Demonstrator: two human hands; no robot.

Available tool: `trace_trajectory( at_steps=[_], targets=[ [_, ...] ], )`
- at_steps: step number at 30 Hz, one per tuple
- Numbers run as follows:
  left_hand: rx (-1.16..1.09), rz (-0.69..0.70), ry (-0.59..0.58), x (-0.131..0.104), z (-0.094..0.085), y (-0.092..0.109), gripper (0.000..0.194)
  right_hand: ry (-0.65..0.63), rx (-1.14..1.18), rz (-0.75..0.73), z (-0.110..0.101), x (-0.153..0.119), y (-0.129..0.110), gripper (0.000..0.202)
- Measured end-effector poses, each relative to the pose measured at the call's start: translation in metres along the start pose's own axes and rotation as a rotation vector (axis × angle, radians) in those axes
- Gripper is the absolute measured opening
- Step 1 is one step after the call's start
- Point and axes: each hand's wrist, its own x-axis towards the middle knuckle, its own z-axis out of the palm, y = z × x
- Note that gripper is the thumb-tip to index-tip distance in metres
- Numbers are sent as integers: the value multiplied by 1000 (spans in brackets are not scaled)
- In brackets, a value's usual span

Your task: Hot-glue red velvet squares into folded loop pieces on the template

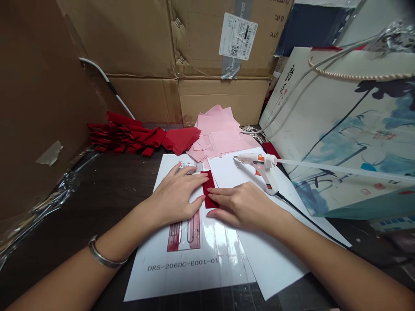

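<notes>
A narrow folded strip of dark red fabric (210,199) lies on the printed white sheet between my two hands. My left hand (173,194) rests flat with its fingers spread, the index fingertip and thumb tip at the strip's left edge. From the right, my right hand (238,203) reaches in with fingers extended, two fingertips pressing on the fabric and the thumb apart below. Under my left hand, the printed sheet (162,280) shows a picture of red pieces and clips. A white glue gun (264,164) with a glue stick in its back lies on a plain white sheet (275,250).
Red fabric pieces (129,134) are heaped at the back left. Pink squares (223,129) pile up at the back centre, beside metal clips (254,133). Cardboard boxes (136,39) wall the back and left. A painted paper bag (350,129) stands at right; the gun's black cord (311,220) runs right.
</notes>
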Motion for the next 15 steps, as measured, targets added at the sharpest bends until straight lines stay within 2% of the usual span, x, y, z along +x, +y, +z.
trace_trajectory(
  at_steps=[6, 10, 15],
  targets=[
    [32, 5, -13, 0, -2, 1, 42, -104, -184, -14, -1, -2, -14, 52],
    [62, 24, 4, 0, 0, 1, 42, -149, -261, -10, -2, -2, -20, 51],
    [106, 29, 56, 0, 4, 0, 41, -159, -241, -8, -3, -4, -19, 50]
  ],
)
